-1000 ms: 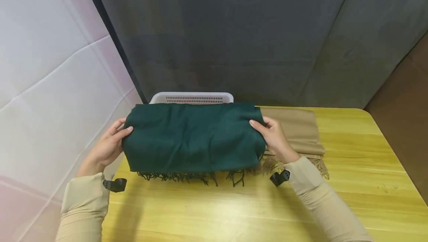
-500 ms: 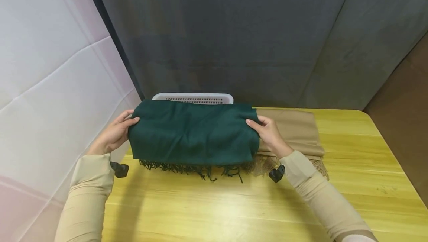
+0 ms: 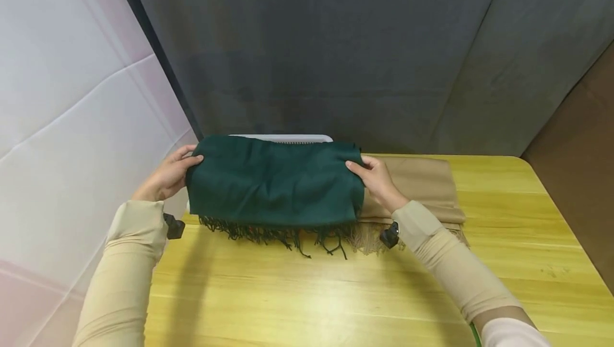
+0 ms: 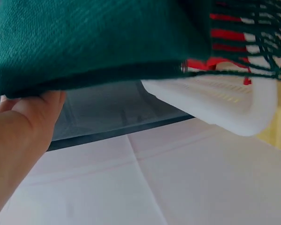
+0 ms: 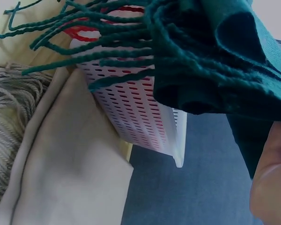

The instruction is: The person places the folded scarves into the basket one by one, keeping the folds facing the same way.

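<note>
A folded dark green scarf (image 3: 273,182) with a twisted fringe hangs between both hands. My left hand (image 3: 170,174) grips its left end, thumb on top and fingers beneath. At the opposite end my right hand (image 3: 381,179) pinches the scarf the same way. Behind and below the cloth is a white perforated plastic basket (image 5: 131,103), mostly hidden in the head view. Something red (image 4: 227,40) shows in the basket through the fringe in the left wrist view. The scarf is above the basket; both wrist views show the basket lower than the cloth.
A folded tan scarf (image 3: 417,187) with fringe lies on the yellow wood-grain table (image 3: 307,293), right of the basket. A dark grey panel (image 3: 336,54) stands behind the table, and a whitish panel (image 3: 86,118) borders the left side.
Both hands have carried the green scarf farther toward the back, covering more of the basket's rim. The right hand has also shifted left. The tan scarf stays where it was.
</note>
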Demonstrator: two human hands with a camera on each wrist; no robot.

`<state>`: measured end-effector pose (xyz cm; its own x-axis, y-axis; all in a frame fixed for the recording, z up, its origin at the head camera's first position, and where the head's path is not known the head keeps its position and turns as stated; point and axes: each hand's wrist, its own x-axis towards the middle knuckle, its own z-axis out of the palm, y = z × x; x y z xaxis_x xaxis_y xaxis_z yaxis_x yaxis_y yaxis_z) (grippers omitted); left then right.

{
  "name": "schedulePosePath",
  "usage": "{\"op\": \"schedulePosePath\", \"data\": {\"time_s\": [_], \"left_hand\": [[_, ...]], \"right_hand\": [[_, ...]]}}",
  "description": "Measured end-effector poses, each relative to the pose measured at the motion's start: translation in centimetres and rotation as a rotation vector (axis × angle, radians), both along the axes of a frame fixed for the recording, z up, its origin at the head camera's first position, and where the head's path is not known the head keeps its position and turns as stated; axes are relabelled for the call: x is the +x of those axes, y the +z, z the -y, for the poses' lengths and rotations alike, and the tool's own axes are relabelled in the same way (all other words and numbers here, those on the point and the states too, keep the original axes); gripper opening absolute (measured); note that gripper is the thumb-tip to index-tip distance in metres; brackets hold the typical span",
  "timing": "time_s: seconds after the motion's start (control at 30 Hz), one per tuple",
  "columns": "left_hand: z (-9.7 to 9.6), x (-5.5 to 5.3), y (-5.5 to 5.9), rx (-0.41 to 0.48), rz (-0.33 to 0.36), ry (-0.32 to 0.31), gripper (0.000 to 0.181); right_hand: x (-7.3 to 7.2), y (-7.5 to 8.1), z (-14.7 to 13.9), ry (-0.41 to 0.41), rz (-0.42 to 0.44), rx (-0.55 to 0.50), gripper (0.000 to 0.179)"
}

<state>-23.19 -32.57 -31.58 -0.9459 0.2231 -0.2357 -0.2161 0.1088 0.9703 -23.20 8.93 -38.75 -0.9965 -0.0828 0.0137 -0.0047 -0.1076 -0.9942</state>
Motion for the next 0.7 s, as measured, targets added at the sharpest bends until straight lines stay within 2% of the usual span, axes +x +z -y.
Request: {"op": "schedulePosePath", "data": {"time_s": [0.27, 0.33, 0.57, 0.7], "left_hand": [[-0.6, -1.2, 0.6, -0.084, 0.027, 0.061, 0.012], [-0.9, -1.5, 0.8, -0.111, 0.038, 0.084, 0.011], [-2.2, -2.7, 1.7, -0.115, 0.058, 0.191, 0.009], [-2.8, -3.2, 1.7, -0.169, 0.049, 0.236, 0.011]], "right_hand": [[-1.2, 0.4, 1.4, 0.010, -0.053, 0.014, 0.025], [-1.5, 0.6, 1.8, 0.015, -0.050, 0.018, 0.024], [-2.4, 0.9, 3.0, 0.015, -0.013, 0.016, 0.024], [-2.8, 0.7, 3.5, 0.013, -0.002, 0.022, 0.025]]}}
